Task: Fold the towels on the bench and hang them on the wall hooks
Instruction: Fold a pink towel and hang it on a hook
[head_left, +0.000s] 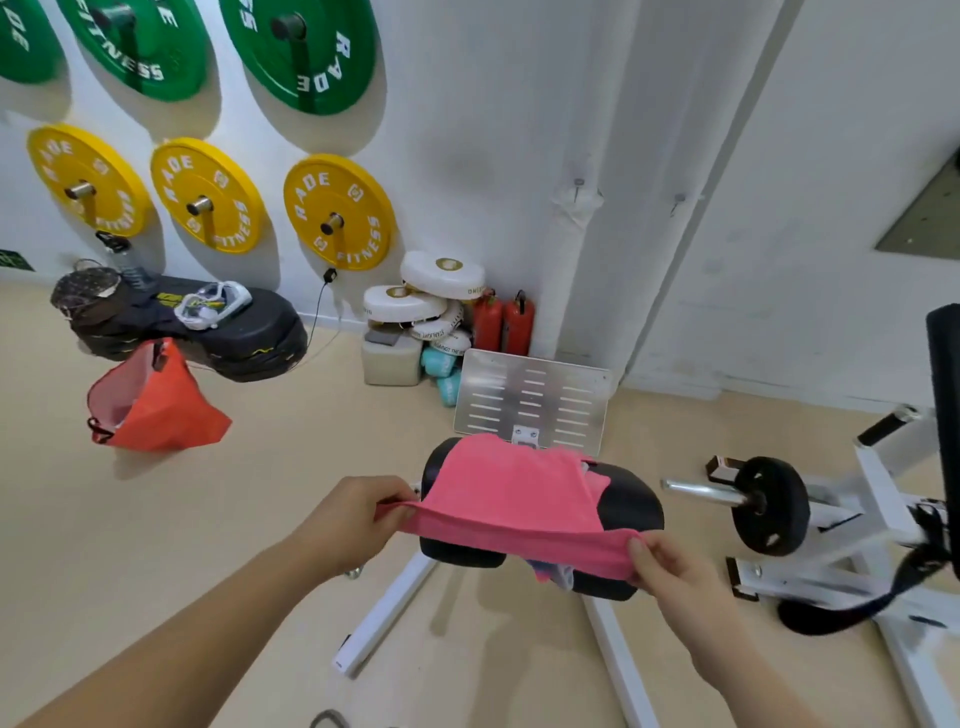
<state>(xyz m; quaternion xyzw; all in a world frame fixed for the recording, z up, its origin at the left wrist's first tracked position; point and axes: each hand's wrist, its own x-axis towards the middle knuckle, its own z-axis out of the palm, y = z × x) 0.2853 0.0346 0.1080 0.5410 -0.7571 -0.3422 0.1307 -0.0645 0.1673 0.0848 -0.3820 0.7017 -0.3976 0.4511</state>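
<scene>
Left hand (358, 519) and right hand (670, 571), lower centre of frame, each pinch a near corner of the pink towel (509, 493) between thumb and curled fingers, the near edge pulled taut between them. Towel's far part drapes over the black bench pad (631, 501) at frame centre, with another cloth (558, 574) peeking out beneath it. Two wall hooks (578, 183) upper right of centre on the white wall, yellow weight plates (337, 210) upper left, orange bag (156, 405) on the floor at left.
</scene>
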